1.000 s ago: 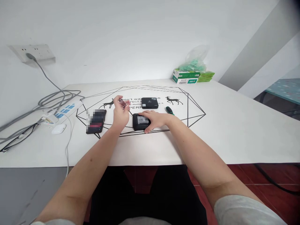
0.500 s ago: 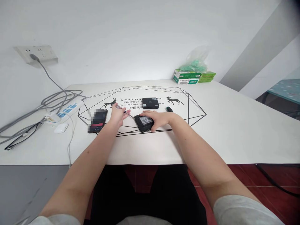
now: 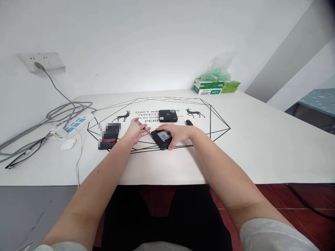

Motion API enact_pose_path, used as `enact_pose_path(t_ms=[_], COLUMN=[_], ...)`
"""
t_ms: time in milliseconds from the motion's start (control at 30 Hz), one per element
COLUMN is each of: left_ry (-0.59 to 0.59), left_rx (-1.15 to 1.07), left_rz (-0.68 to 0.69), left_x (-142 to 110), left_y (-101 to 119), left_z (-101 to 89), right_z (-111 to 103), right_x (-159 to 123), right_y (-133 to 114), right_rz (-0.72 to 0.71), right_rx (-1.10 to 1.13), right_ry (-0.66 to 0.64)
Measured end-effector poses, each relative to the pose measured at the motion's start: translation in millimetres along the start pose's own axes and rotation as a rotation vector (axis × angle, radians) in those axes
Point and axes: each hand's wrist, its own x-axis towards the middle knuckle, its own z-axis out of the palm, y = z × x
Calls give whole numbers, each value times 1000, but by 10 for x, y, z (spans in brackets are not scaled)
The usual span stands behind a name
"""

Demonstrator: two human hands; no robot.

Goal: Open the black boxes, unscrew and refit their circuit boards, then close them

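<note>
My left hand (image 3: 136, 131) is closed on a screwdriver (image 3: 142, 126), whose thin shaft points right toward a black box (image 3: 162, 138). The tip meets the left edge of that box; whether it sits in a seam I cannot tell. My right hand (image 3: 178, 134) grips the box from the right, thumb at the near edge and fingers over the far edge. A white printed label shows on the box's upper face. Just behind lies a second flat black box (image 3: 168, 115) with small stickers. A dark-handled object (image 3: 189, 122) lies right of it, partly hidden by my right hand.
On the left are a phone (image 3: 109, 136), a white earbud case (image 3: 68, 144), glasses (image 3: 26, 153), a power strip (image 3: 78, 123) and coiled grey cable (image 3: 69, 108). Green-and-white cartons (image 3: 209, 85) stand at the back right, a plastic bag (image 3: 217, 71) on top.
My left hand has shifted slightly right and down with the screwdriver. The held box has moved a little right and toward me, turning slightly under my right hand.
</note>
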Motion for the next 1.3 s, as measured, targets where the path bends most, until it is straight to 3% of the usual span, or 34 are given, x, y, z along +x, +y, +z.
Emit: enact_pose_path(t_ms=[233,400,533,800,1000,1100,1167,1267,1300], left_ry=[-53,23,176,320,409,272,16,-484,-575], left_rx=[-11,-11,24,536,639,656,669,655,672], left_rz=[-28,-28,144,406,439,549,569,523,516], left_x=[-28,-74,-37,86,92,47,-25,-166,-207], left_y=[-70,-32,77,60,5,8,-5,-41,-52], left_z=[30,108,98,-148,-121,-78,-46,-10,-3], right_z=[14,20,67,194,212,210,198,169,160], right_x=[-4,-4,27,65,119,146,154,149,145], right_y=[40,0,-128,-354,-289,-253,-234,-211,-207], right_rz=[-9,61,92,-66,-64,-65,-65,-49,-42], right_rx=[6,18,-49,-8,7,21,46,98,113], right_ry=[29,14,84,168,214,239,275,327,338])
